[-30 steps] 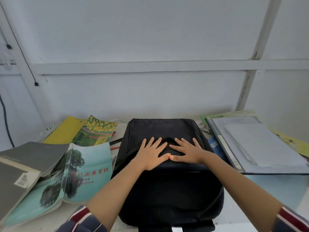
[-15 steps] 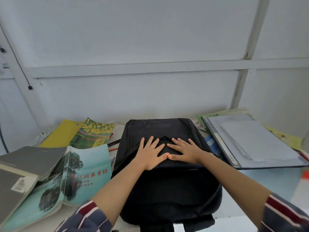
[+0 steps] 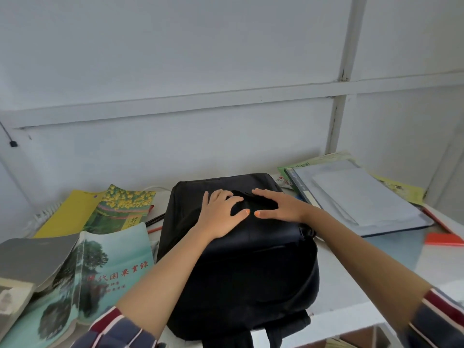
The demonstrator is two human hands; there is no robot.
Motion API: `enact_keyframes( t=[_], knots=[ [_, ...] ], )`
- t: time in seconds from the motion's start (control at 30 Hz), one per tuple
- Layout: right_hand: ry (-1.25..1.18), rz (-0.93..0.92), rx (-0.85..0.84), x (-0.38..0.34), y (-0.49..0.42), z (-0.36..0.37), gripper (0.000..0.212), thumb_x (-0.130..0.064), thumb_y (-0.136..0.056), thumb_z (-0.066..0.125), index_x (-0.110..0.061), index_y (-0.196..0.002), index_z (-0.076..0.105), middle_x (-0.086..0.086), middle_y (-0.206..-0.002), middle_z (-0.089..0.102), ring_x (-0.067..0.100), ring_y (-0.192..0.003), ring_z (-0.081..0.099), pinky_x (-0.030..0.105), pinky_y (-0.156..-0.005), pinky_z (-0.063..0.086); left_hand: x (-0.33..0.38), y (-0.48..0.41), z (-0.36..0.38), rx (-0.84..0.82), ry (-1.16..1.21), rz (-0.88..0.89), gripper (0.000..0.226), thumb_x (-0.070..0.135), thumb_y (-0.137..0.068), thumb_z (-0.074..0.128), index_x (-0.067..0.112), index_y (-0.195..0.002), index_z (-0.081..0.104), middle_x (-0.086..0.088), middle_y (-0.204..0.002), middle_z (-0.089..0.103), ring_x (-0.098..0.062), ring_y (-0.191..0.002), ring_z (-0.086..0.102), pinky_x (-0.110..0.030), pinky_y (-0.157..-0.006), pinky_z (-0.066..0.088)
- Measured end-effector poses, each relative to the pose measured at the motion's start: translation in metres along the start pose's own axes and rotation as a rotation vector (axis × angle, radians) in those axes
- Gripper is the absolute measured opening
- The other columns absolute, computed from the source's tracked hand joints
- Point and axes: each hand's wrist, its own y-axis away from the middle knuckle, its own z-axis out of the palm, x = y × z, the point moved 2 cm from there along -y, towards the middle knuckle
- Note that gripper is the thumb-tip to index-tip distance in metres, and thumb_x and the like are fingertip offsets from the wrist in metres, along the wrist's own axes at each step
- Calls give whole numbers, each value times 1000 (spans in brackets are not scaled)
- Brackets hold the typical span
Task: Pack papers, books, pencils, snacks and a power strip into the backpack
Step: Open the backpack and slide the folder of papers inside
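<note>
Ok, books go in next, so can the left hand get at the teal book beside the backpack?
Probably yes: the left hand rests on the backpack, and the teal book lies bare beside it, nothing between.

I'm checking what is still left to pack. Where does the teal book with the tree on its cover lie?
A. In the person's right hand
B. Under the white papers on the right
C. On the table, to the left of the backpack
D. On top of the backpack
C: the teal book lies on the table beside the black backpack, on the person's left, with no hand on it.
</note>
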Motion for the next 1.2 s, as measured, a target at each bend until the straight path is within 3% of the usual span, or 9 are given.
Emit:
enact_keyframes(
  t=[0.3, 0.43, 0.57, 0.7, 0.83, 0.93, 1.03, 1.13, 1.2],
  knots=[
    [-40, 36, 79, 42, 25, -56, 71, -39, -85, 64, -33, -145, 26, -7, -153, 26, 14, -140, 24, 26, -108, 20, 58, -39, 7, 289, 9, 15, 28, 47, -92, 47, 26, -92, 66, 6, -107, 54, -17, -115, 43, -39, -114, 14],
    [-57, 88, 159, 88, 42, -101, 74, -38, -81, 69, -32, -144, 30, -5, -148, 36, 14, -135, 35, 28, -107, 29, 96, -69, 15, 302, 84, 20, 26, 42, -90, 52, 21, -79, 61, 7, -89, 52, -16, -97, 51, -32, -94, 31],
    [-86, 183, 310, 145, 64, -143, 70, -29, -81, 71, -26, -141, 37, 7, -139, 45, 21, -124, 46, 26, -95, 36, 134, -92, 28, 228, 293, 55, 22, 32, -91, 55, 13, -86, 64, 3, -89, 53, -15, -86, 53, -30, -74, 42],
    [-15, 288, 394, 197, 75, -181, 64, -24, -82, 69, -19, -139, 41, 10, -142, 44, 27, -126, 45, 28, -97, 34, 160, -117, 52, -2, 356, -8, 29, 36, -92, 53, 15, -111, 58, -5, -112, 56, -22, -103, 55, -37, -88, 46],
    [-14, 429, 262, 239, 77, -195, 61, -26, -85, 66, -18, -139, 40, 10, -142, 43, 28, -121, 48, 33, -96, 36, 166, -130, 73, -198, 367, -153, 52, 44, -95, 45, 23, -141, 33, -11, -139, 44, -25, -121, 47, -32, -96, 40],
    [-156, 468, 194, 253, 77, -192, 56, -25, -85, 67, -20, -137, 44, 6, -128, 48, 21, -93, 54, 25, -72, 47, 170, -133, 78, -221, 436, -233, 52, 43, -96, 44, 24, -143, 30, -13, -139, 44, -25, -117, 50, -28, -89, 39],
    [-322, 449, 232, 256, 74, -190, 50, -19, -84, 68, -19, -130, 52, 1, -105, 50, 9, -67, 45, 18, -52, 38, 174, -136, 76, -205, 513, -278, 52, 37, -95, 50, 22, -142, 33, -11, -146, 37, -25, -127, 43, -29, -97, 35],
    [-455, 433, 235, 257, 71, -187, 47, -10, -79, 72, -18, -123, 56, 1, -107, 50, 14, -66, 46, 23, -55, 36, 176, -138, 75, -202, 604, -311, 54, 29, -92, 57, 18, -140, 36, -8, -148, 34, -22, -133, 35, -26, -99, 31],
    [-544, 438, 258, 258, 69, -185, 46, -3, -75, 74, -17, -117, 60, 5, -119, 49, 23, -83, 56, 31, -72, 49, 176, -138, 74, -185, 649, -330, 56, 23, -89, 62, 18, -139, 38, -7, -148, 34, -21, -134, 34, -24, -98, 31]
  ],
)
